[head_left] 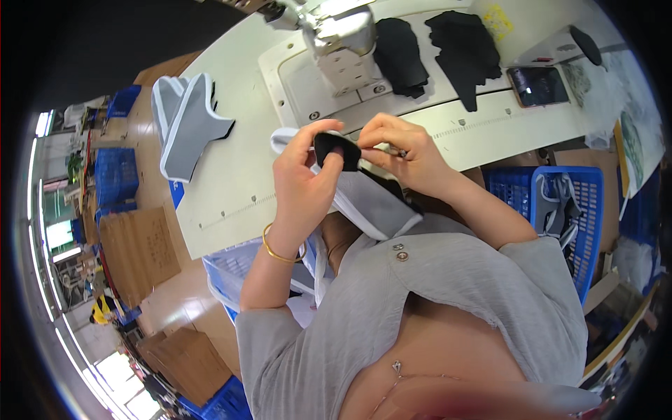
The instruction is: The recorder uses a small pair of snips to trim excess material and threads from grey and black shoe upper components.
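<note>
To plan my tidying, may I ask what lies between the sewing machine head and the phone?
The head view shows narrower black fabric beside the sewing machine head, then wider black fabric toward the phone.

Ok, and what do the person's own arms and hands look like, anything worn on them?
The left hand and right hand are both without gloves. A gold-coloured bangle circles the left wrist; none shows on the right one. Loose, plain grey sleeves end near the elbows.
</note>
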### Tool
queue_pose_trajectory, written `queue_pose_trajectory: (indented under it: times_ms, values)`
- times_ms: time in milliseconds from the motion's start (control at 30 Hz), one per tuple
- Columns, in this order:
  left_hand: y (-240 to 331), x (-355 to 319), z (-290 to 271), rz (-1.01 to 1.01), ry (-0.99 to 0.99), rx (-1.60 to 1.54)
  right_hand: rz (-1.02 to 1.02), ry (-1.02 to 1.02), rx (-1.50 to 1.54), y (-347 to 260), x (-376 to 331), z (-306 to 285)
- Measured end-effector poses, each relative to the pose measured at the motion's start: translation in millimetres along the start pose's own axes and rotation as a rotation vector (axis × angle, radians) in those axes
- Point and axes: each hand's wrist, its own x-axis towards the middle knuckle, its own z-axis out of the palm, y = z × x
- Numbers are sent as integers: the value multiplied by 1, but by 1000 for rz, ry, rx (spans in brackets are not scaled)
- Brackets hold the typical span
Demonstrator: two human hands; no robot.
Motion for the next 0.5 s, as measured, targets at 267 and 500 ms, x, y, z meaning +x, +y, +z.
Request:
queue_pose_trajectory:
  times_ms: [267,500]
  values:
    - [5,0,4,15,102,-9,-162,224,-108,-6,-1,17]
    - [13,13,-47,-136,-255,-111,238,-41,1,-23,4,-4]
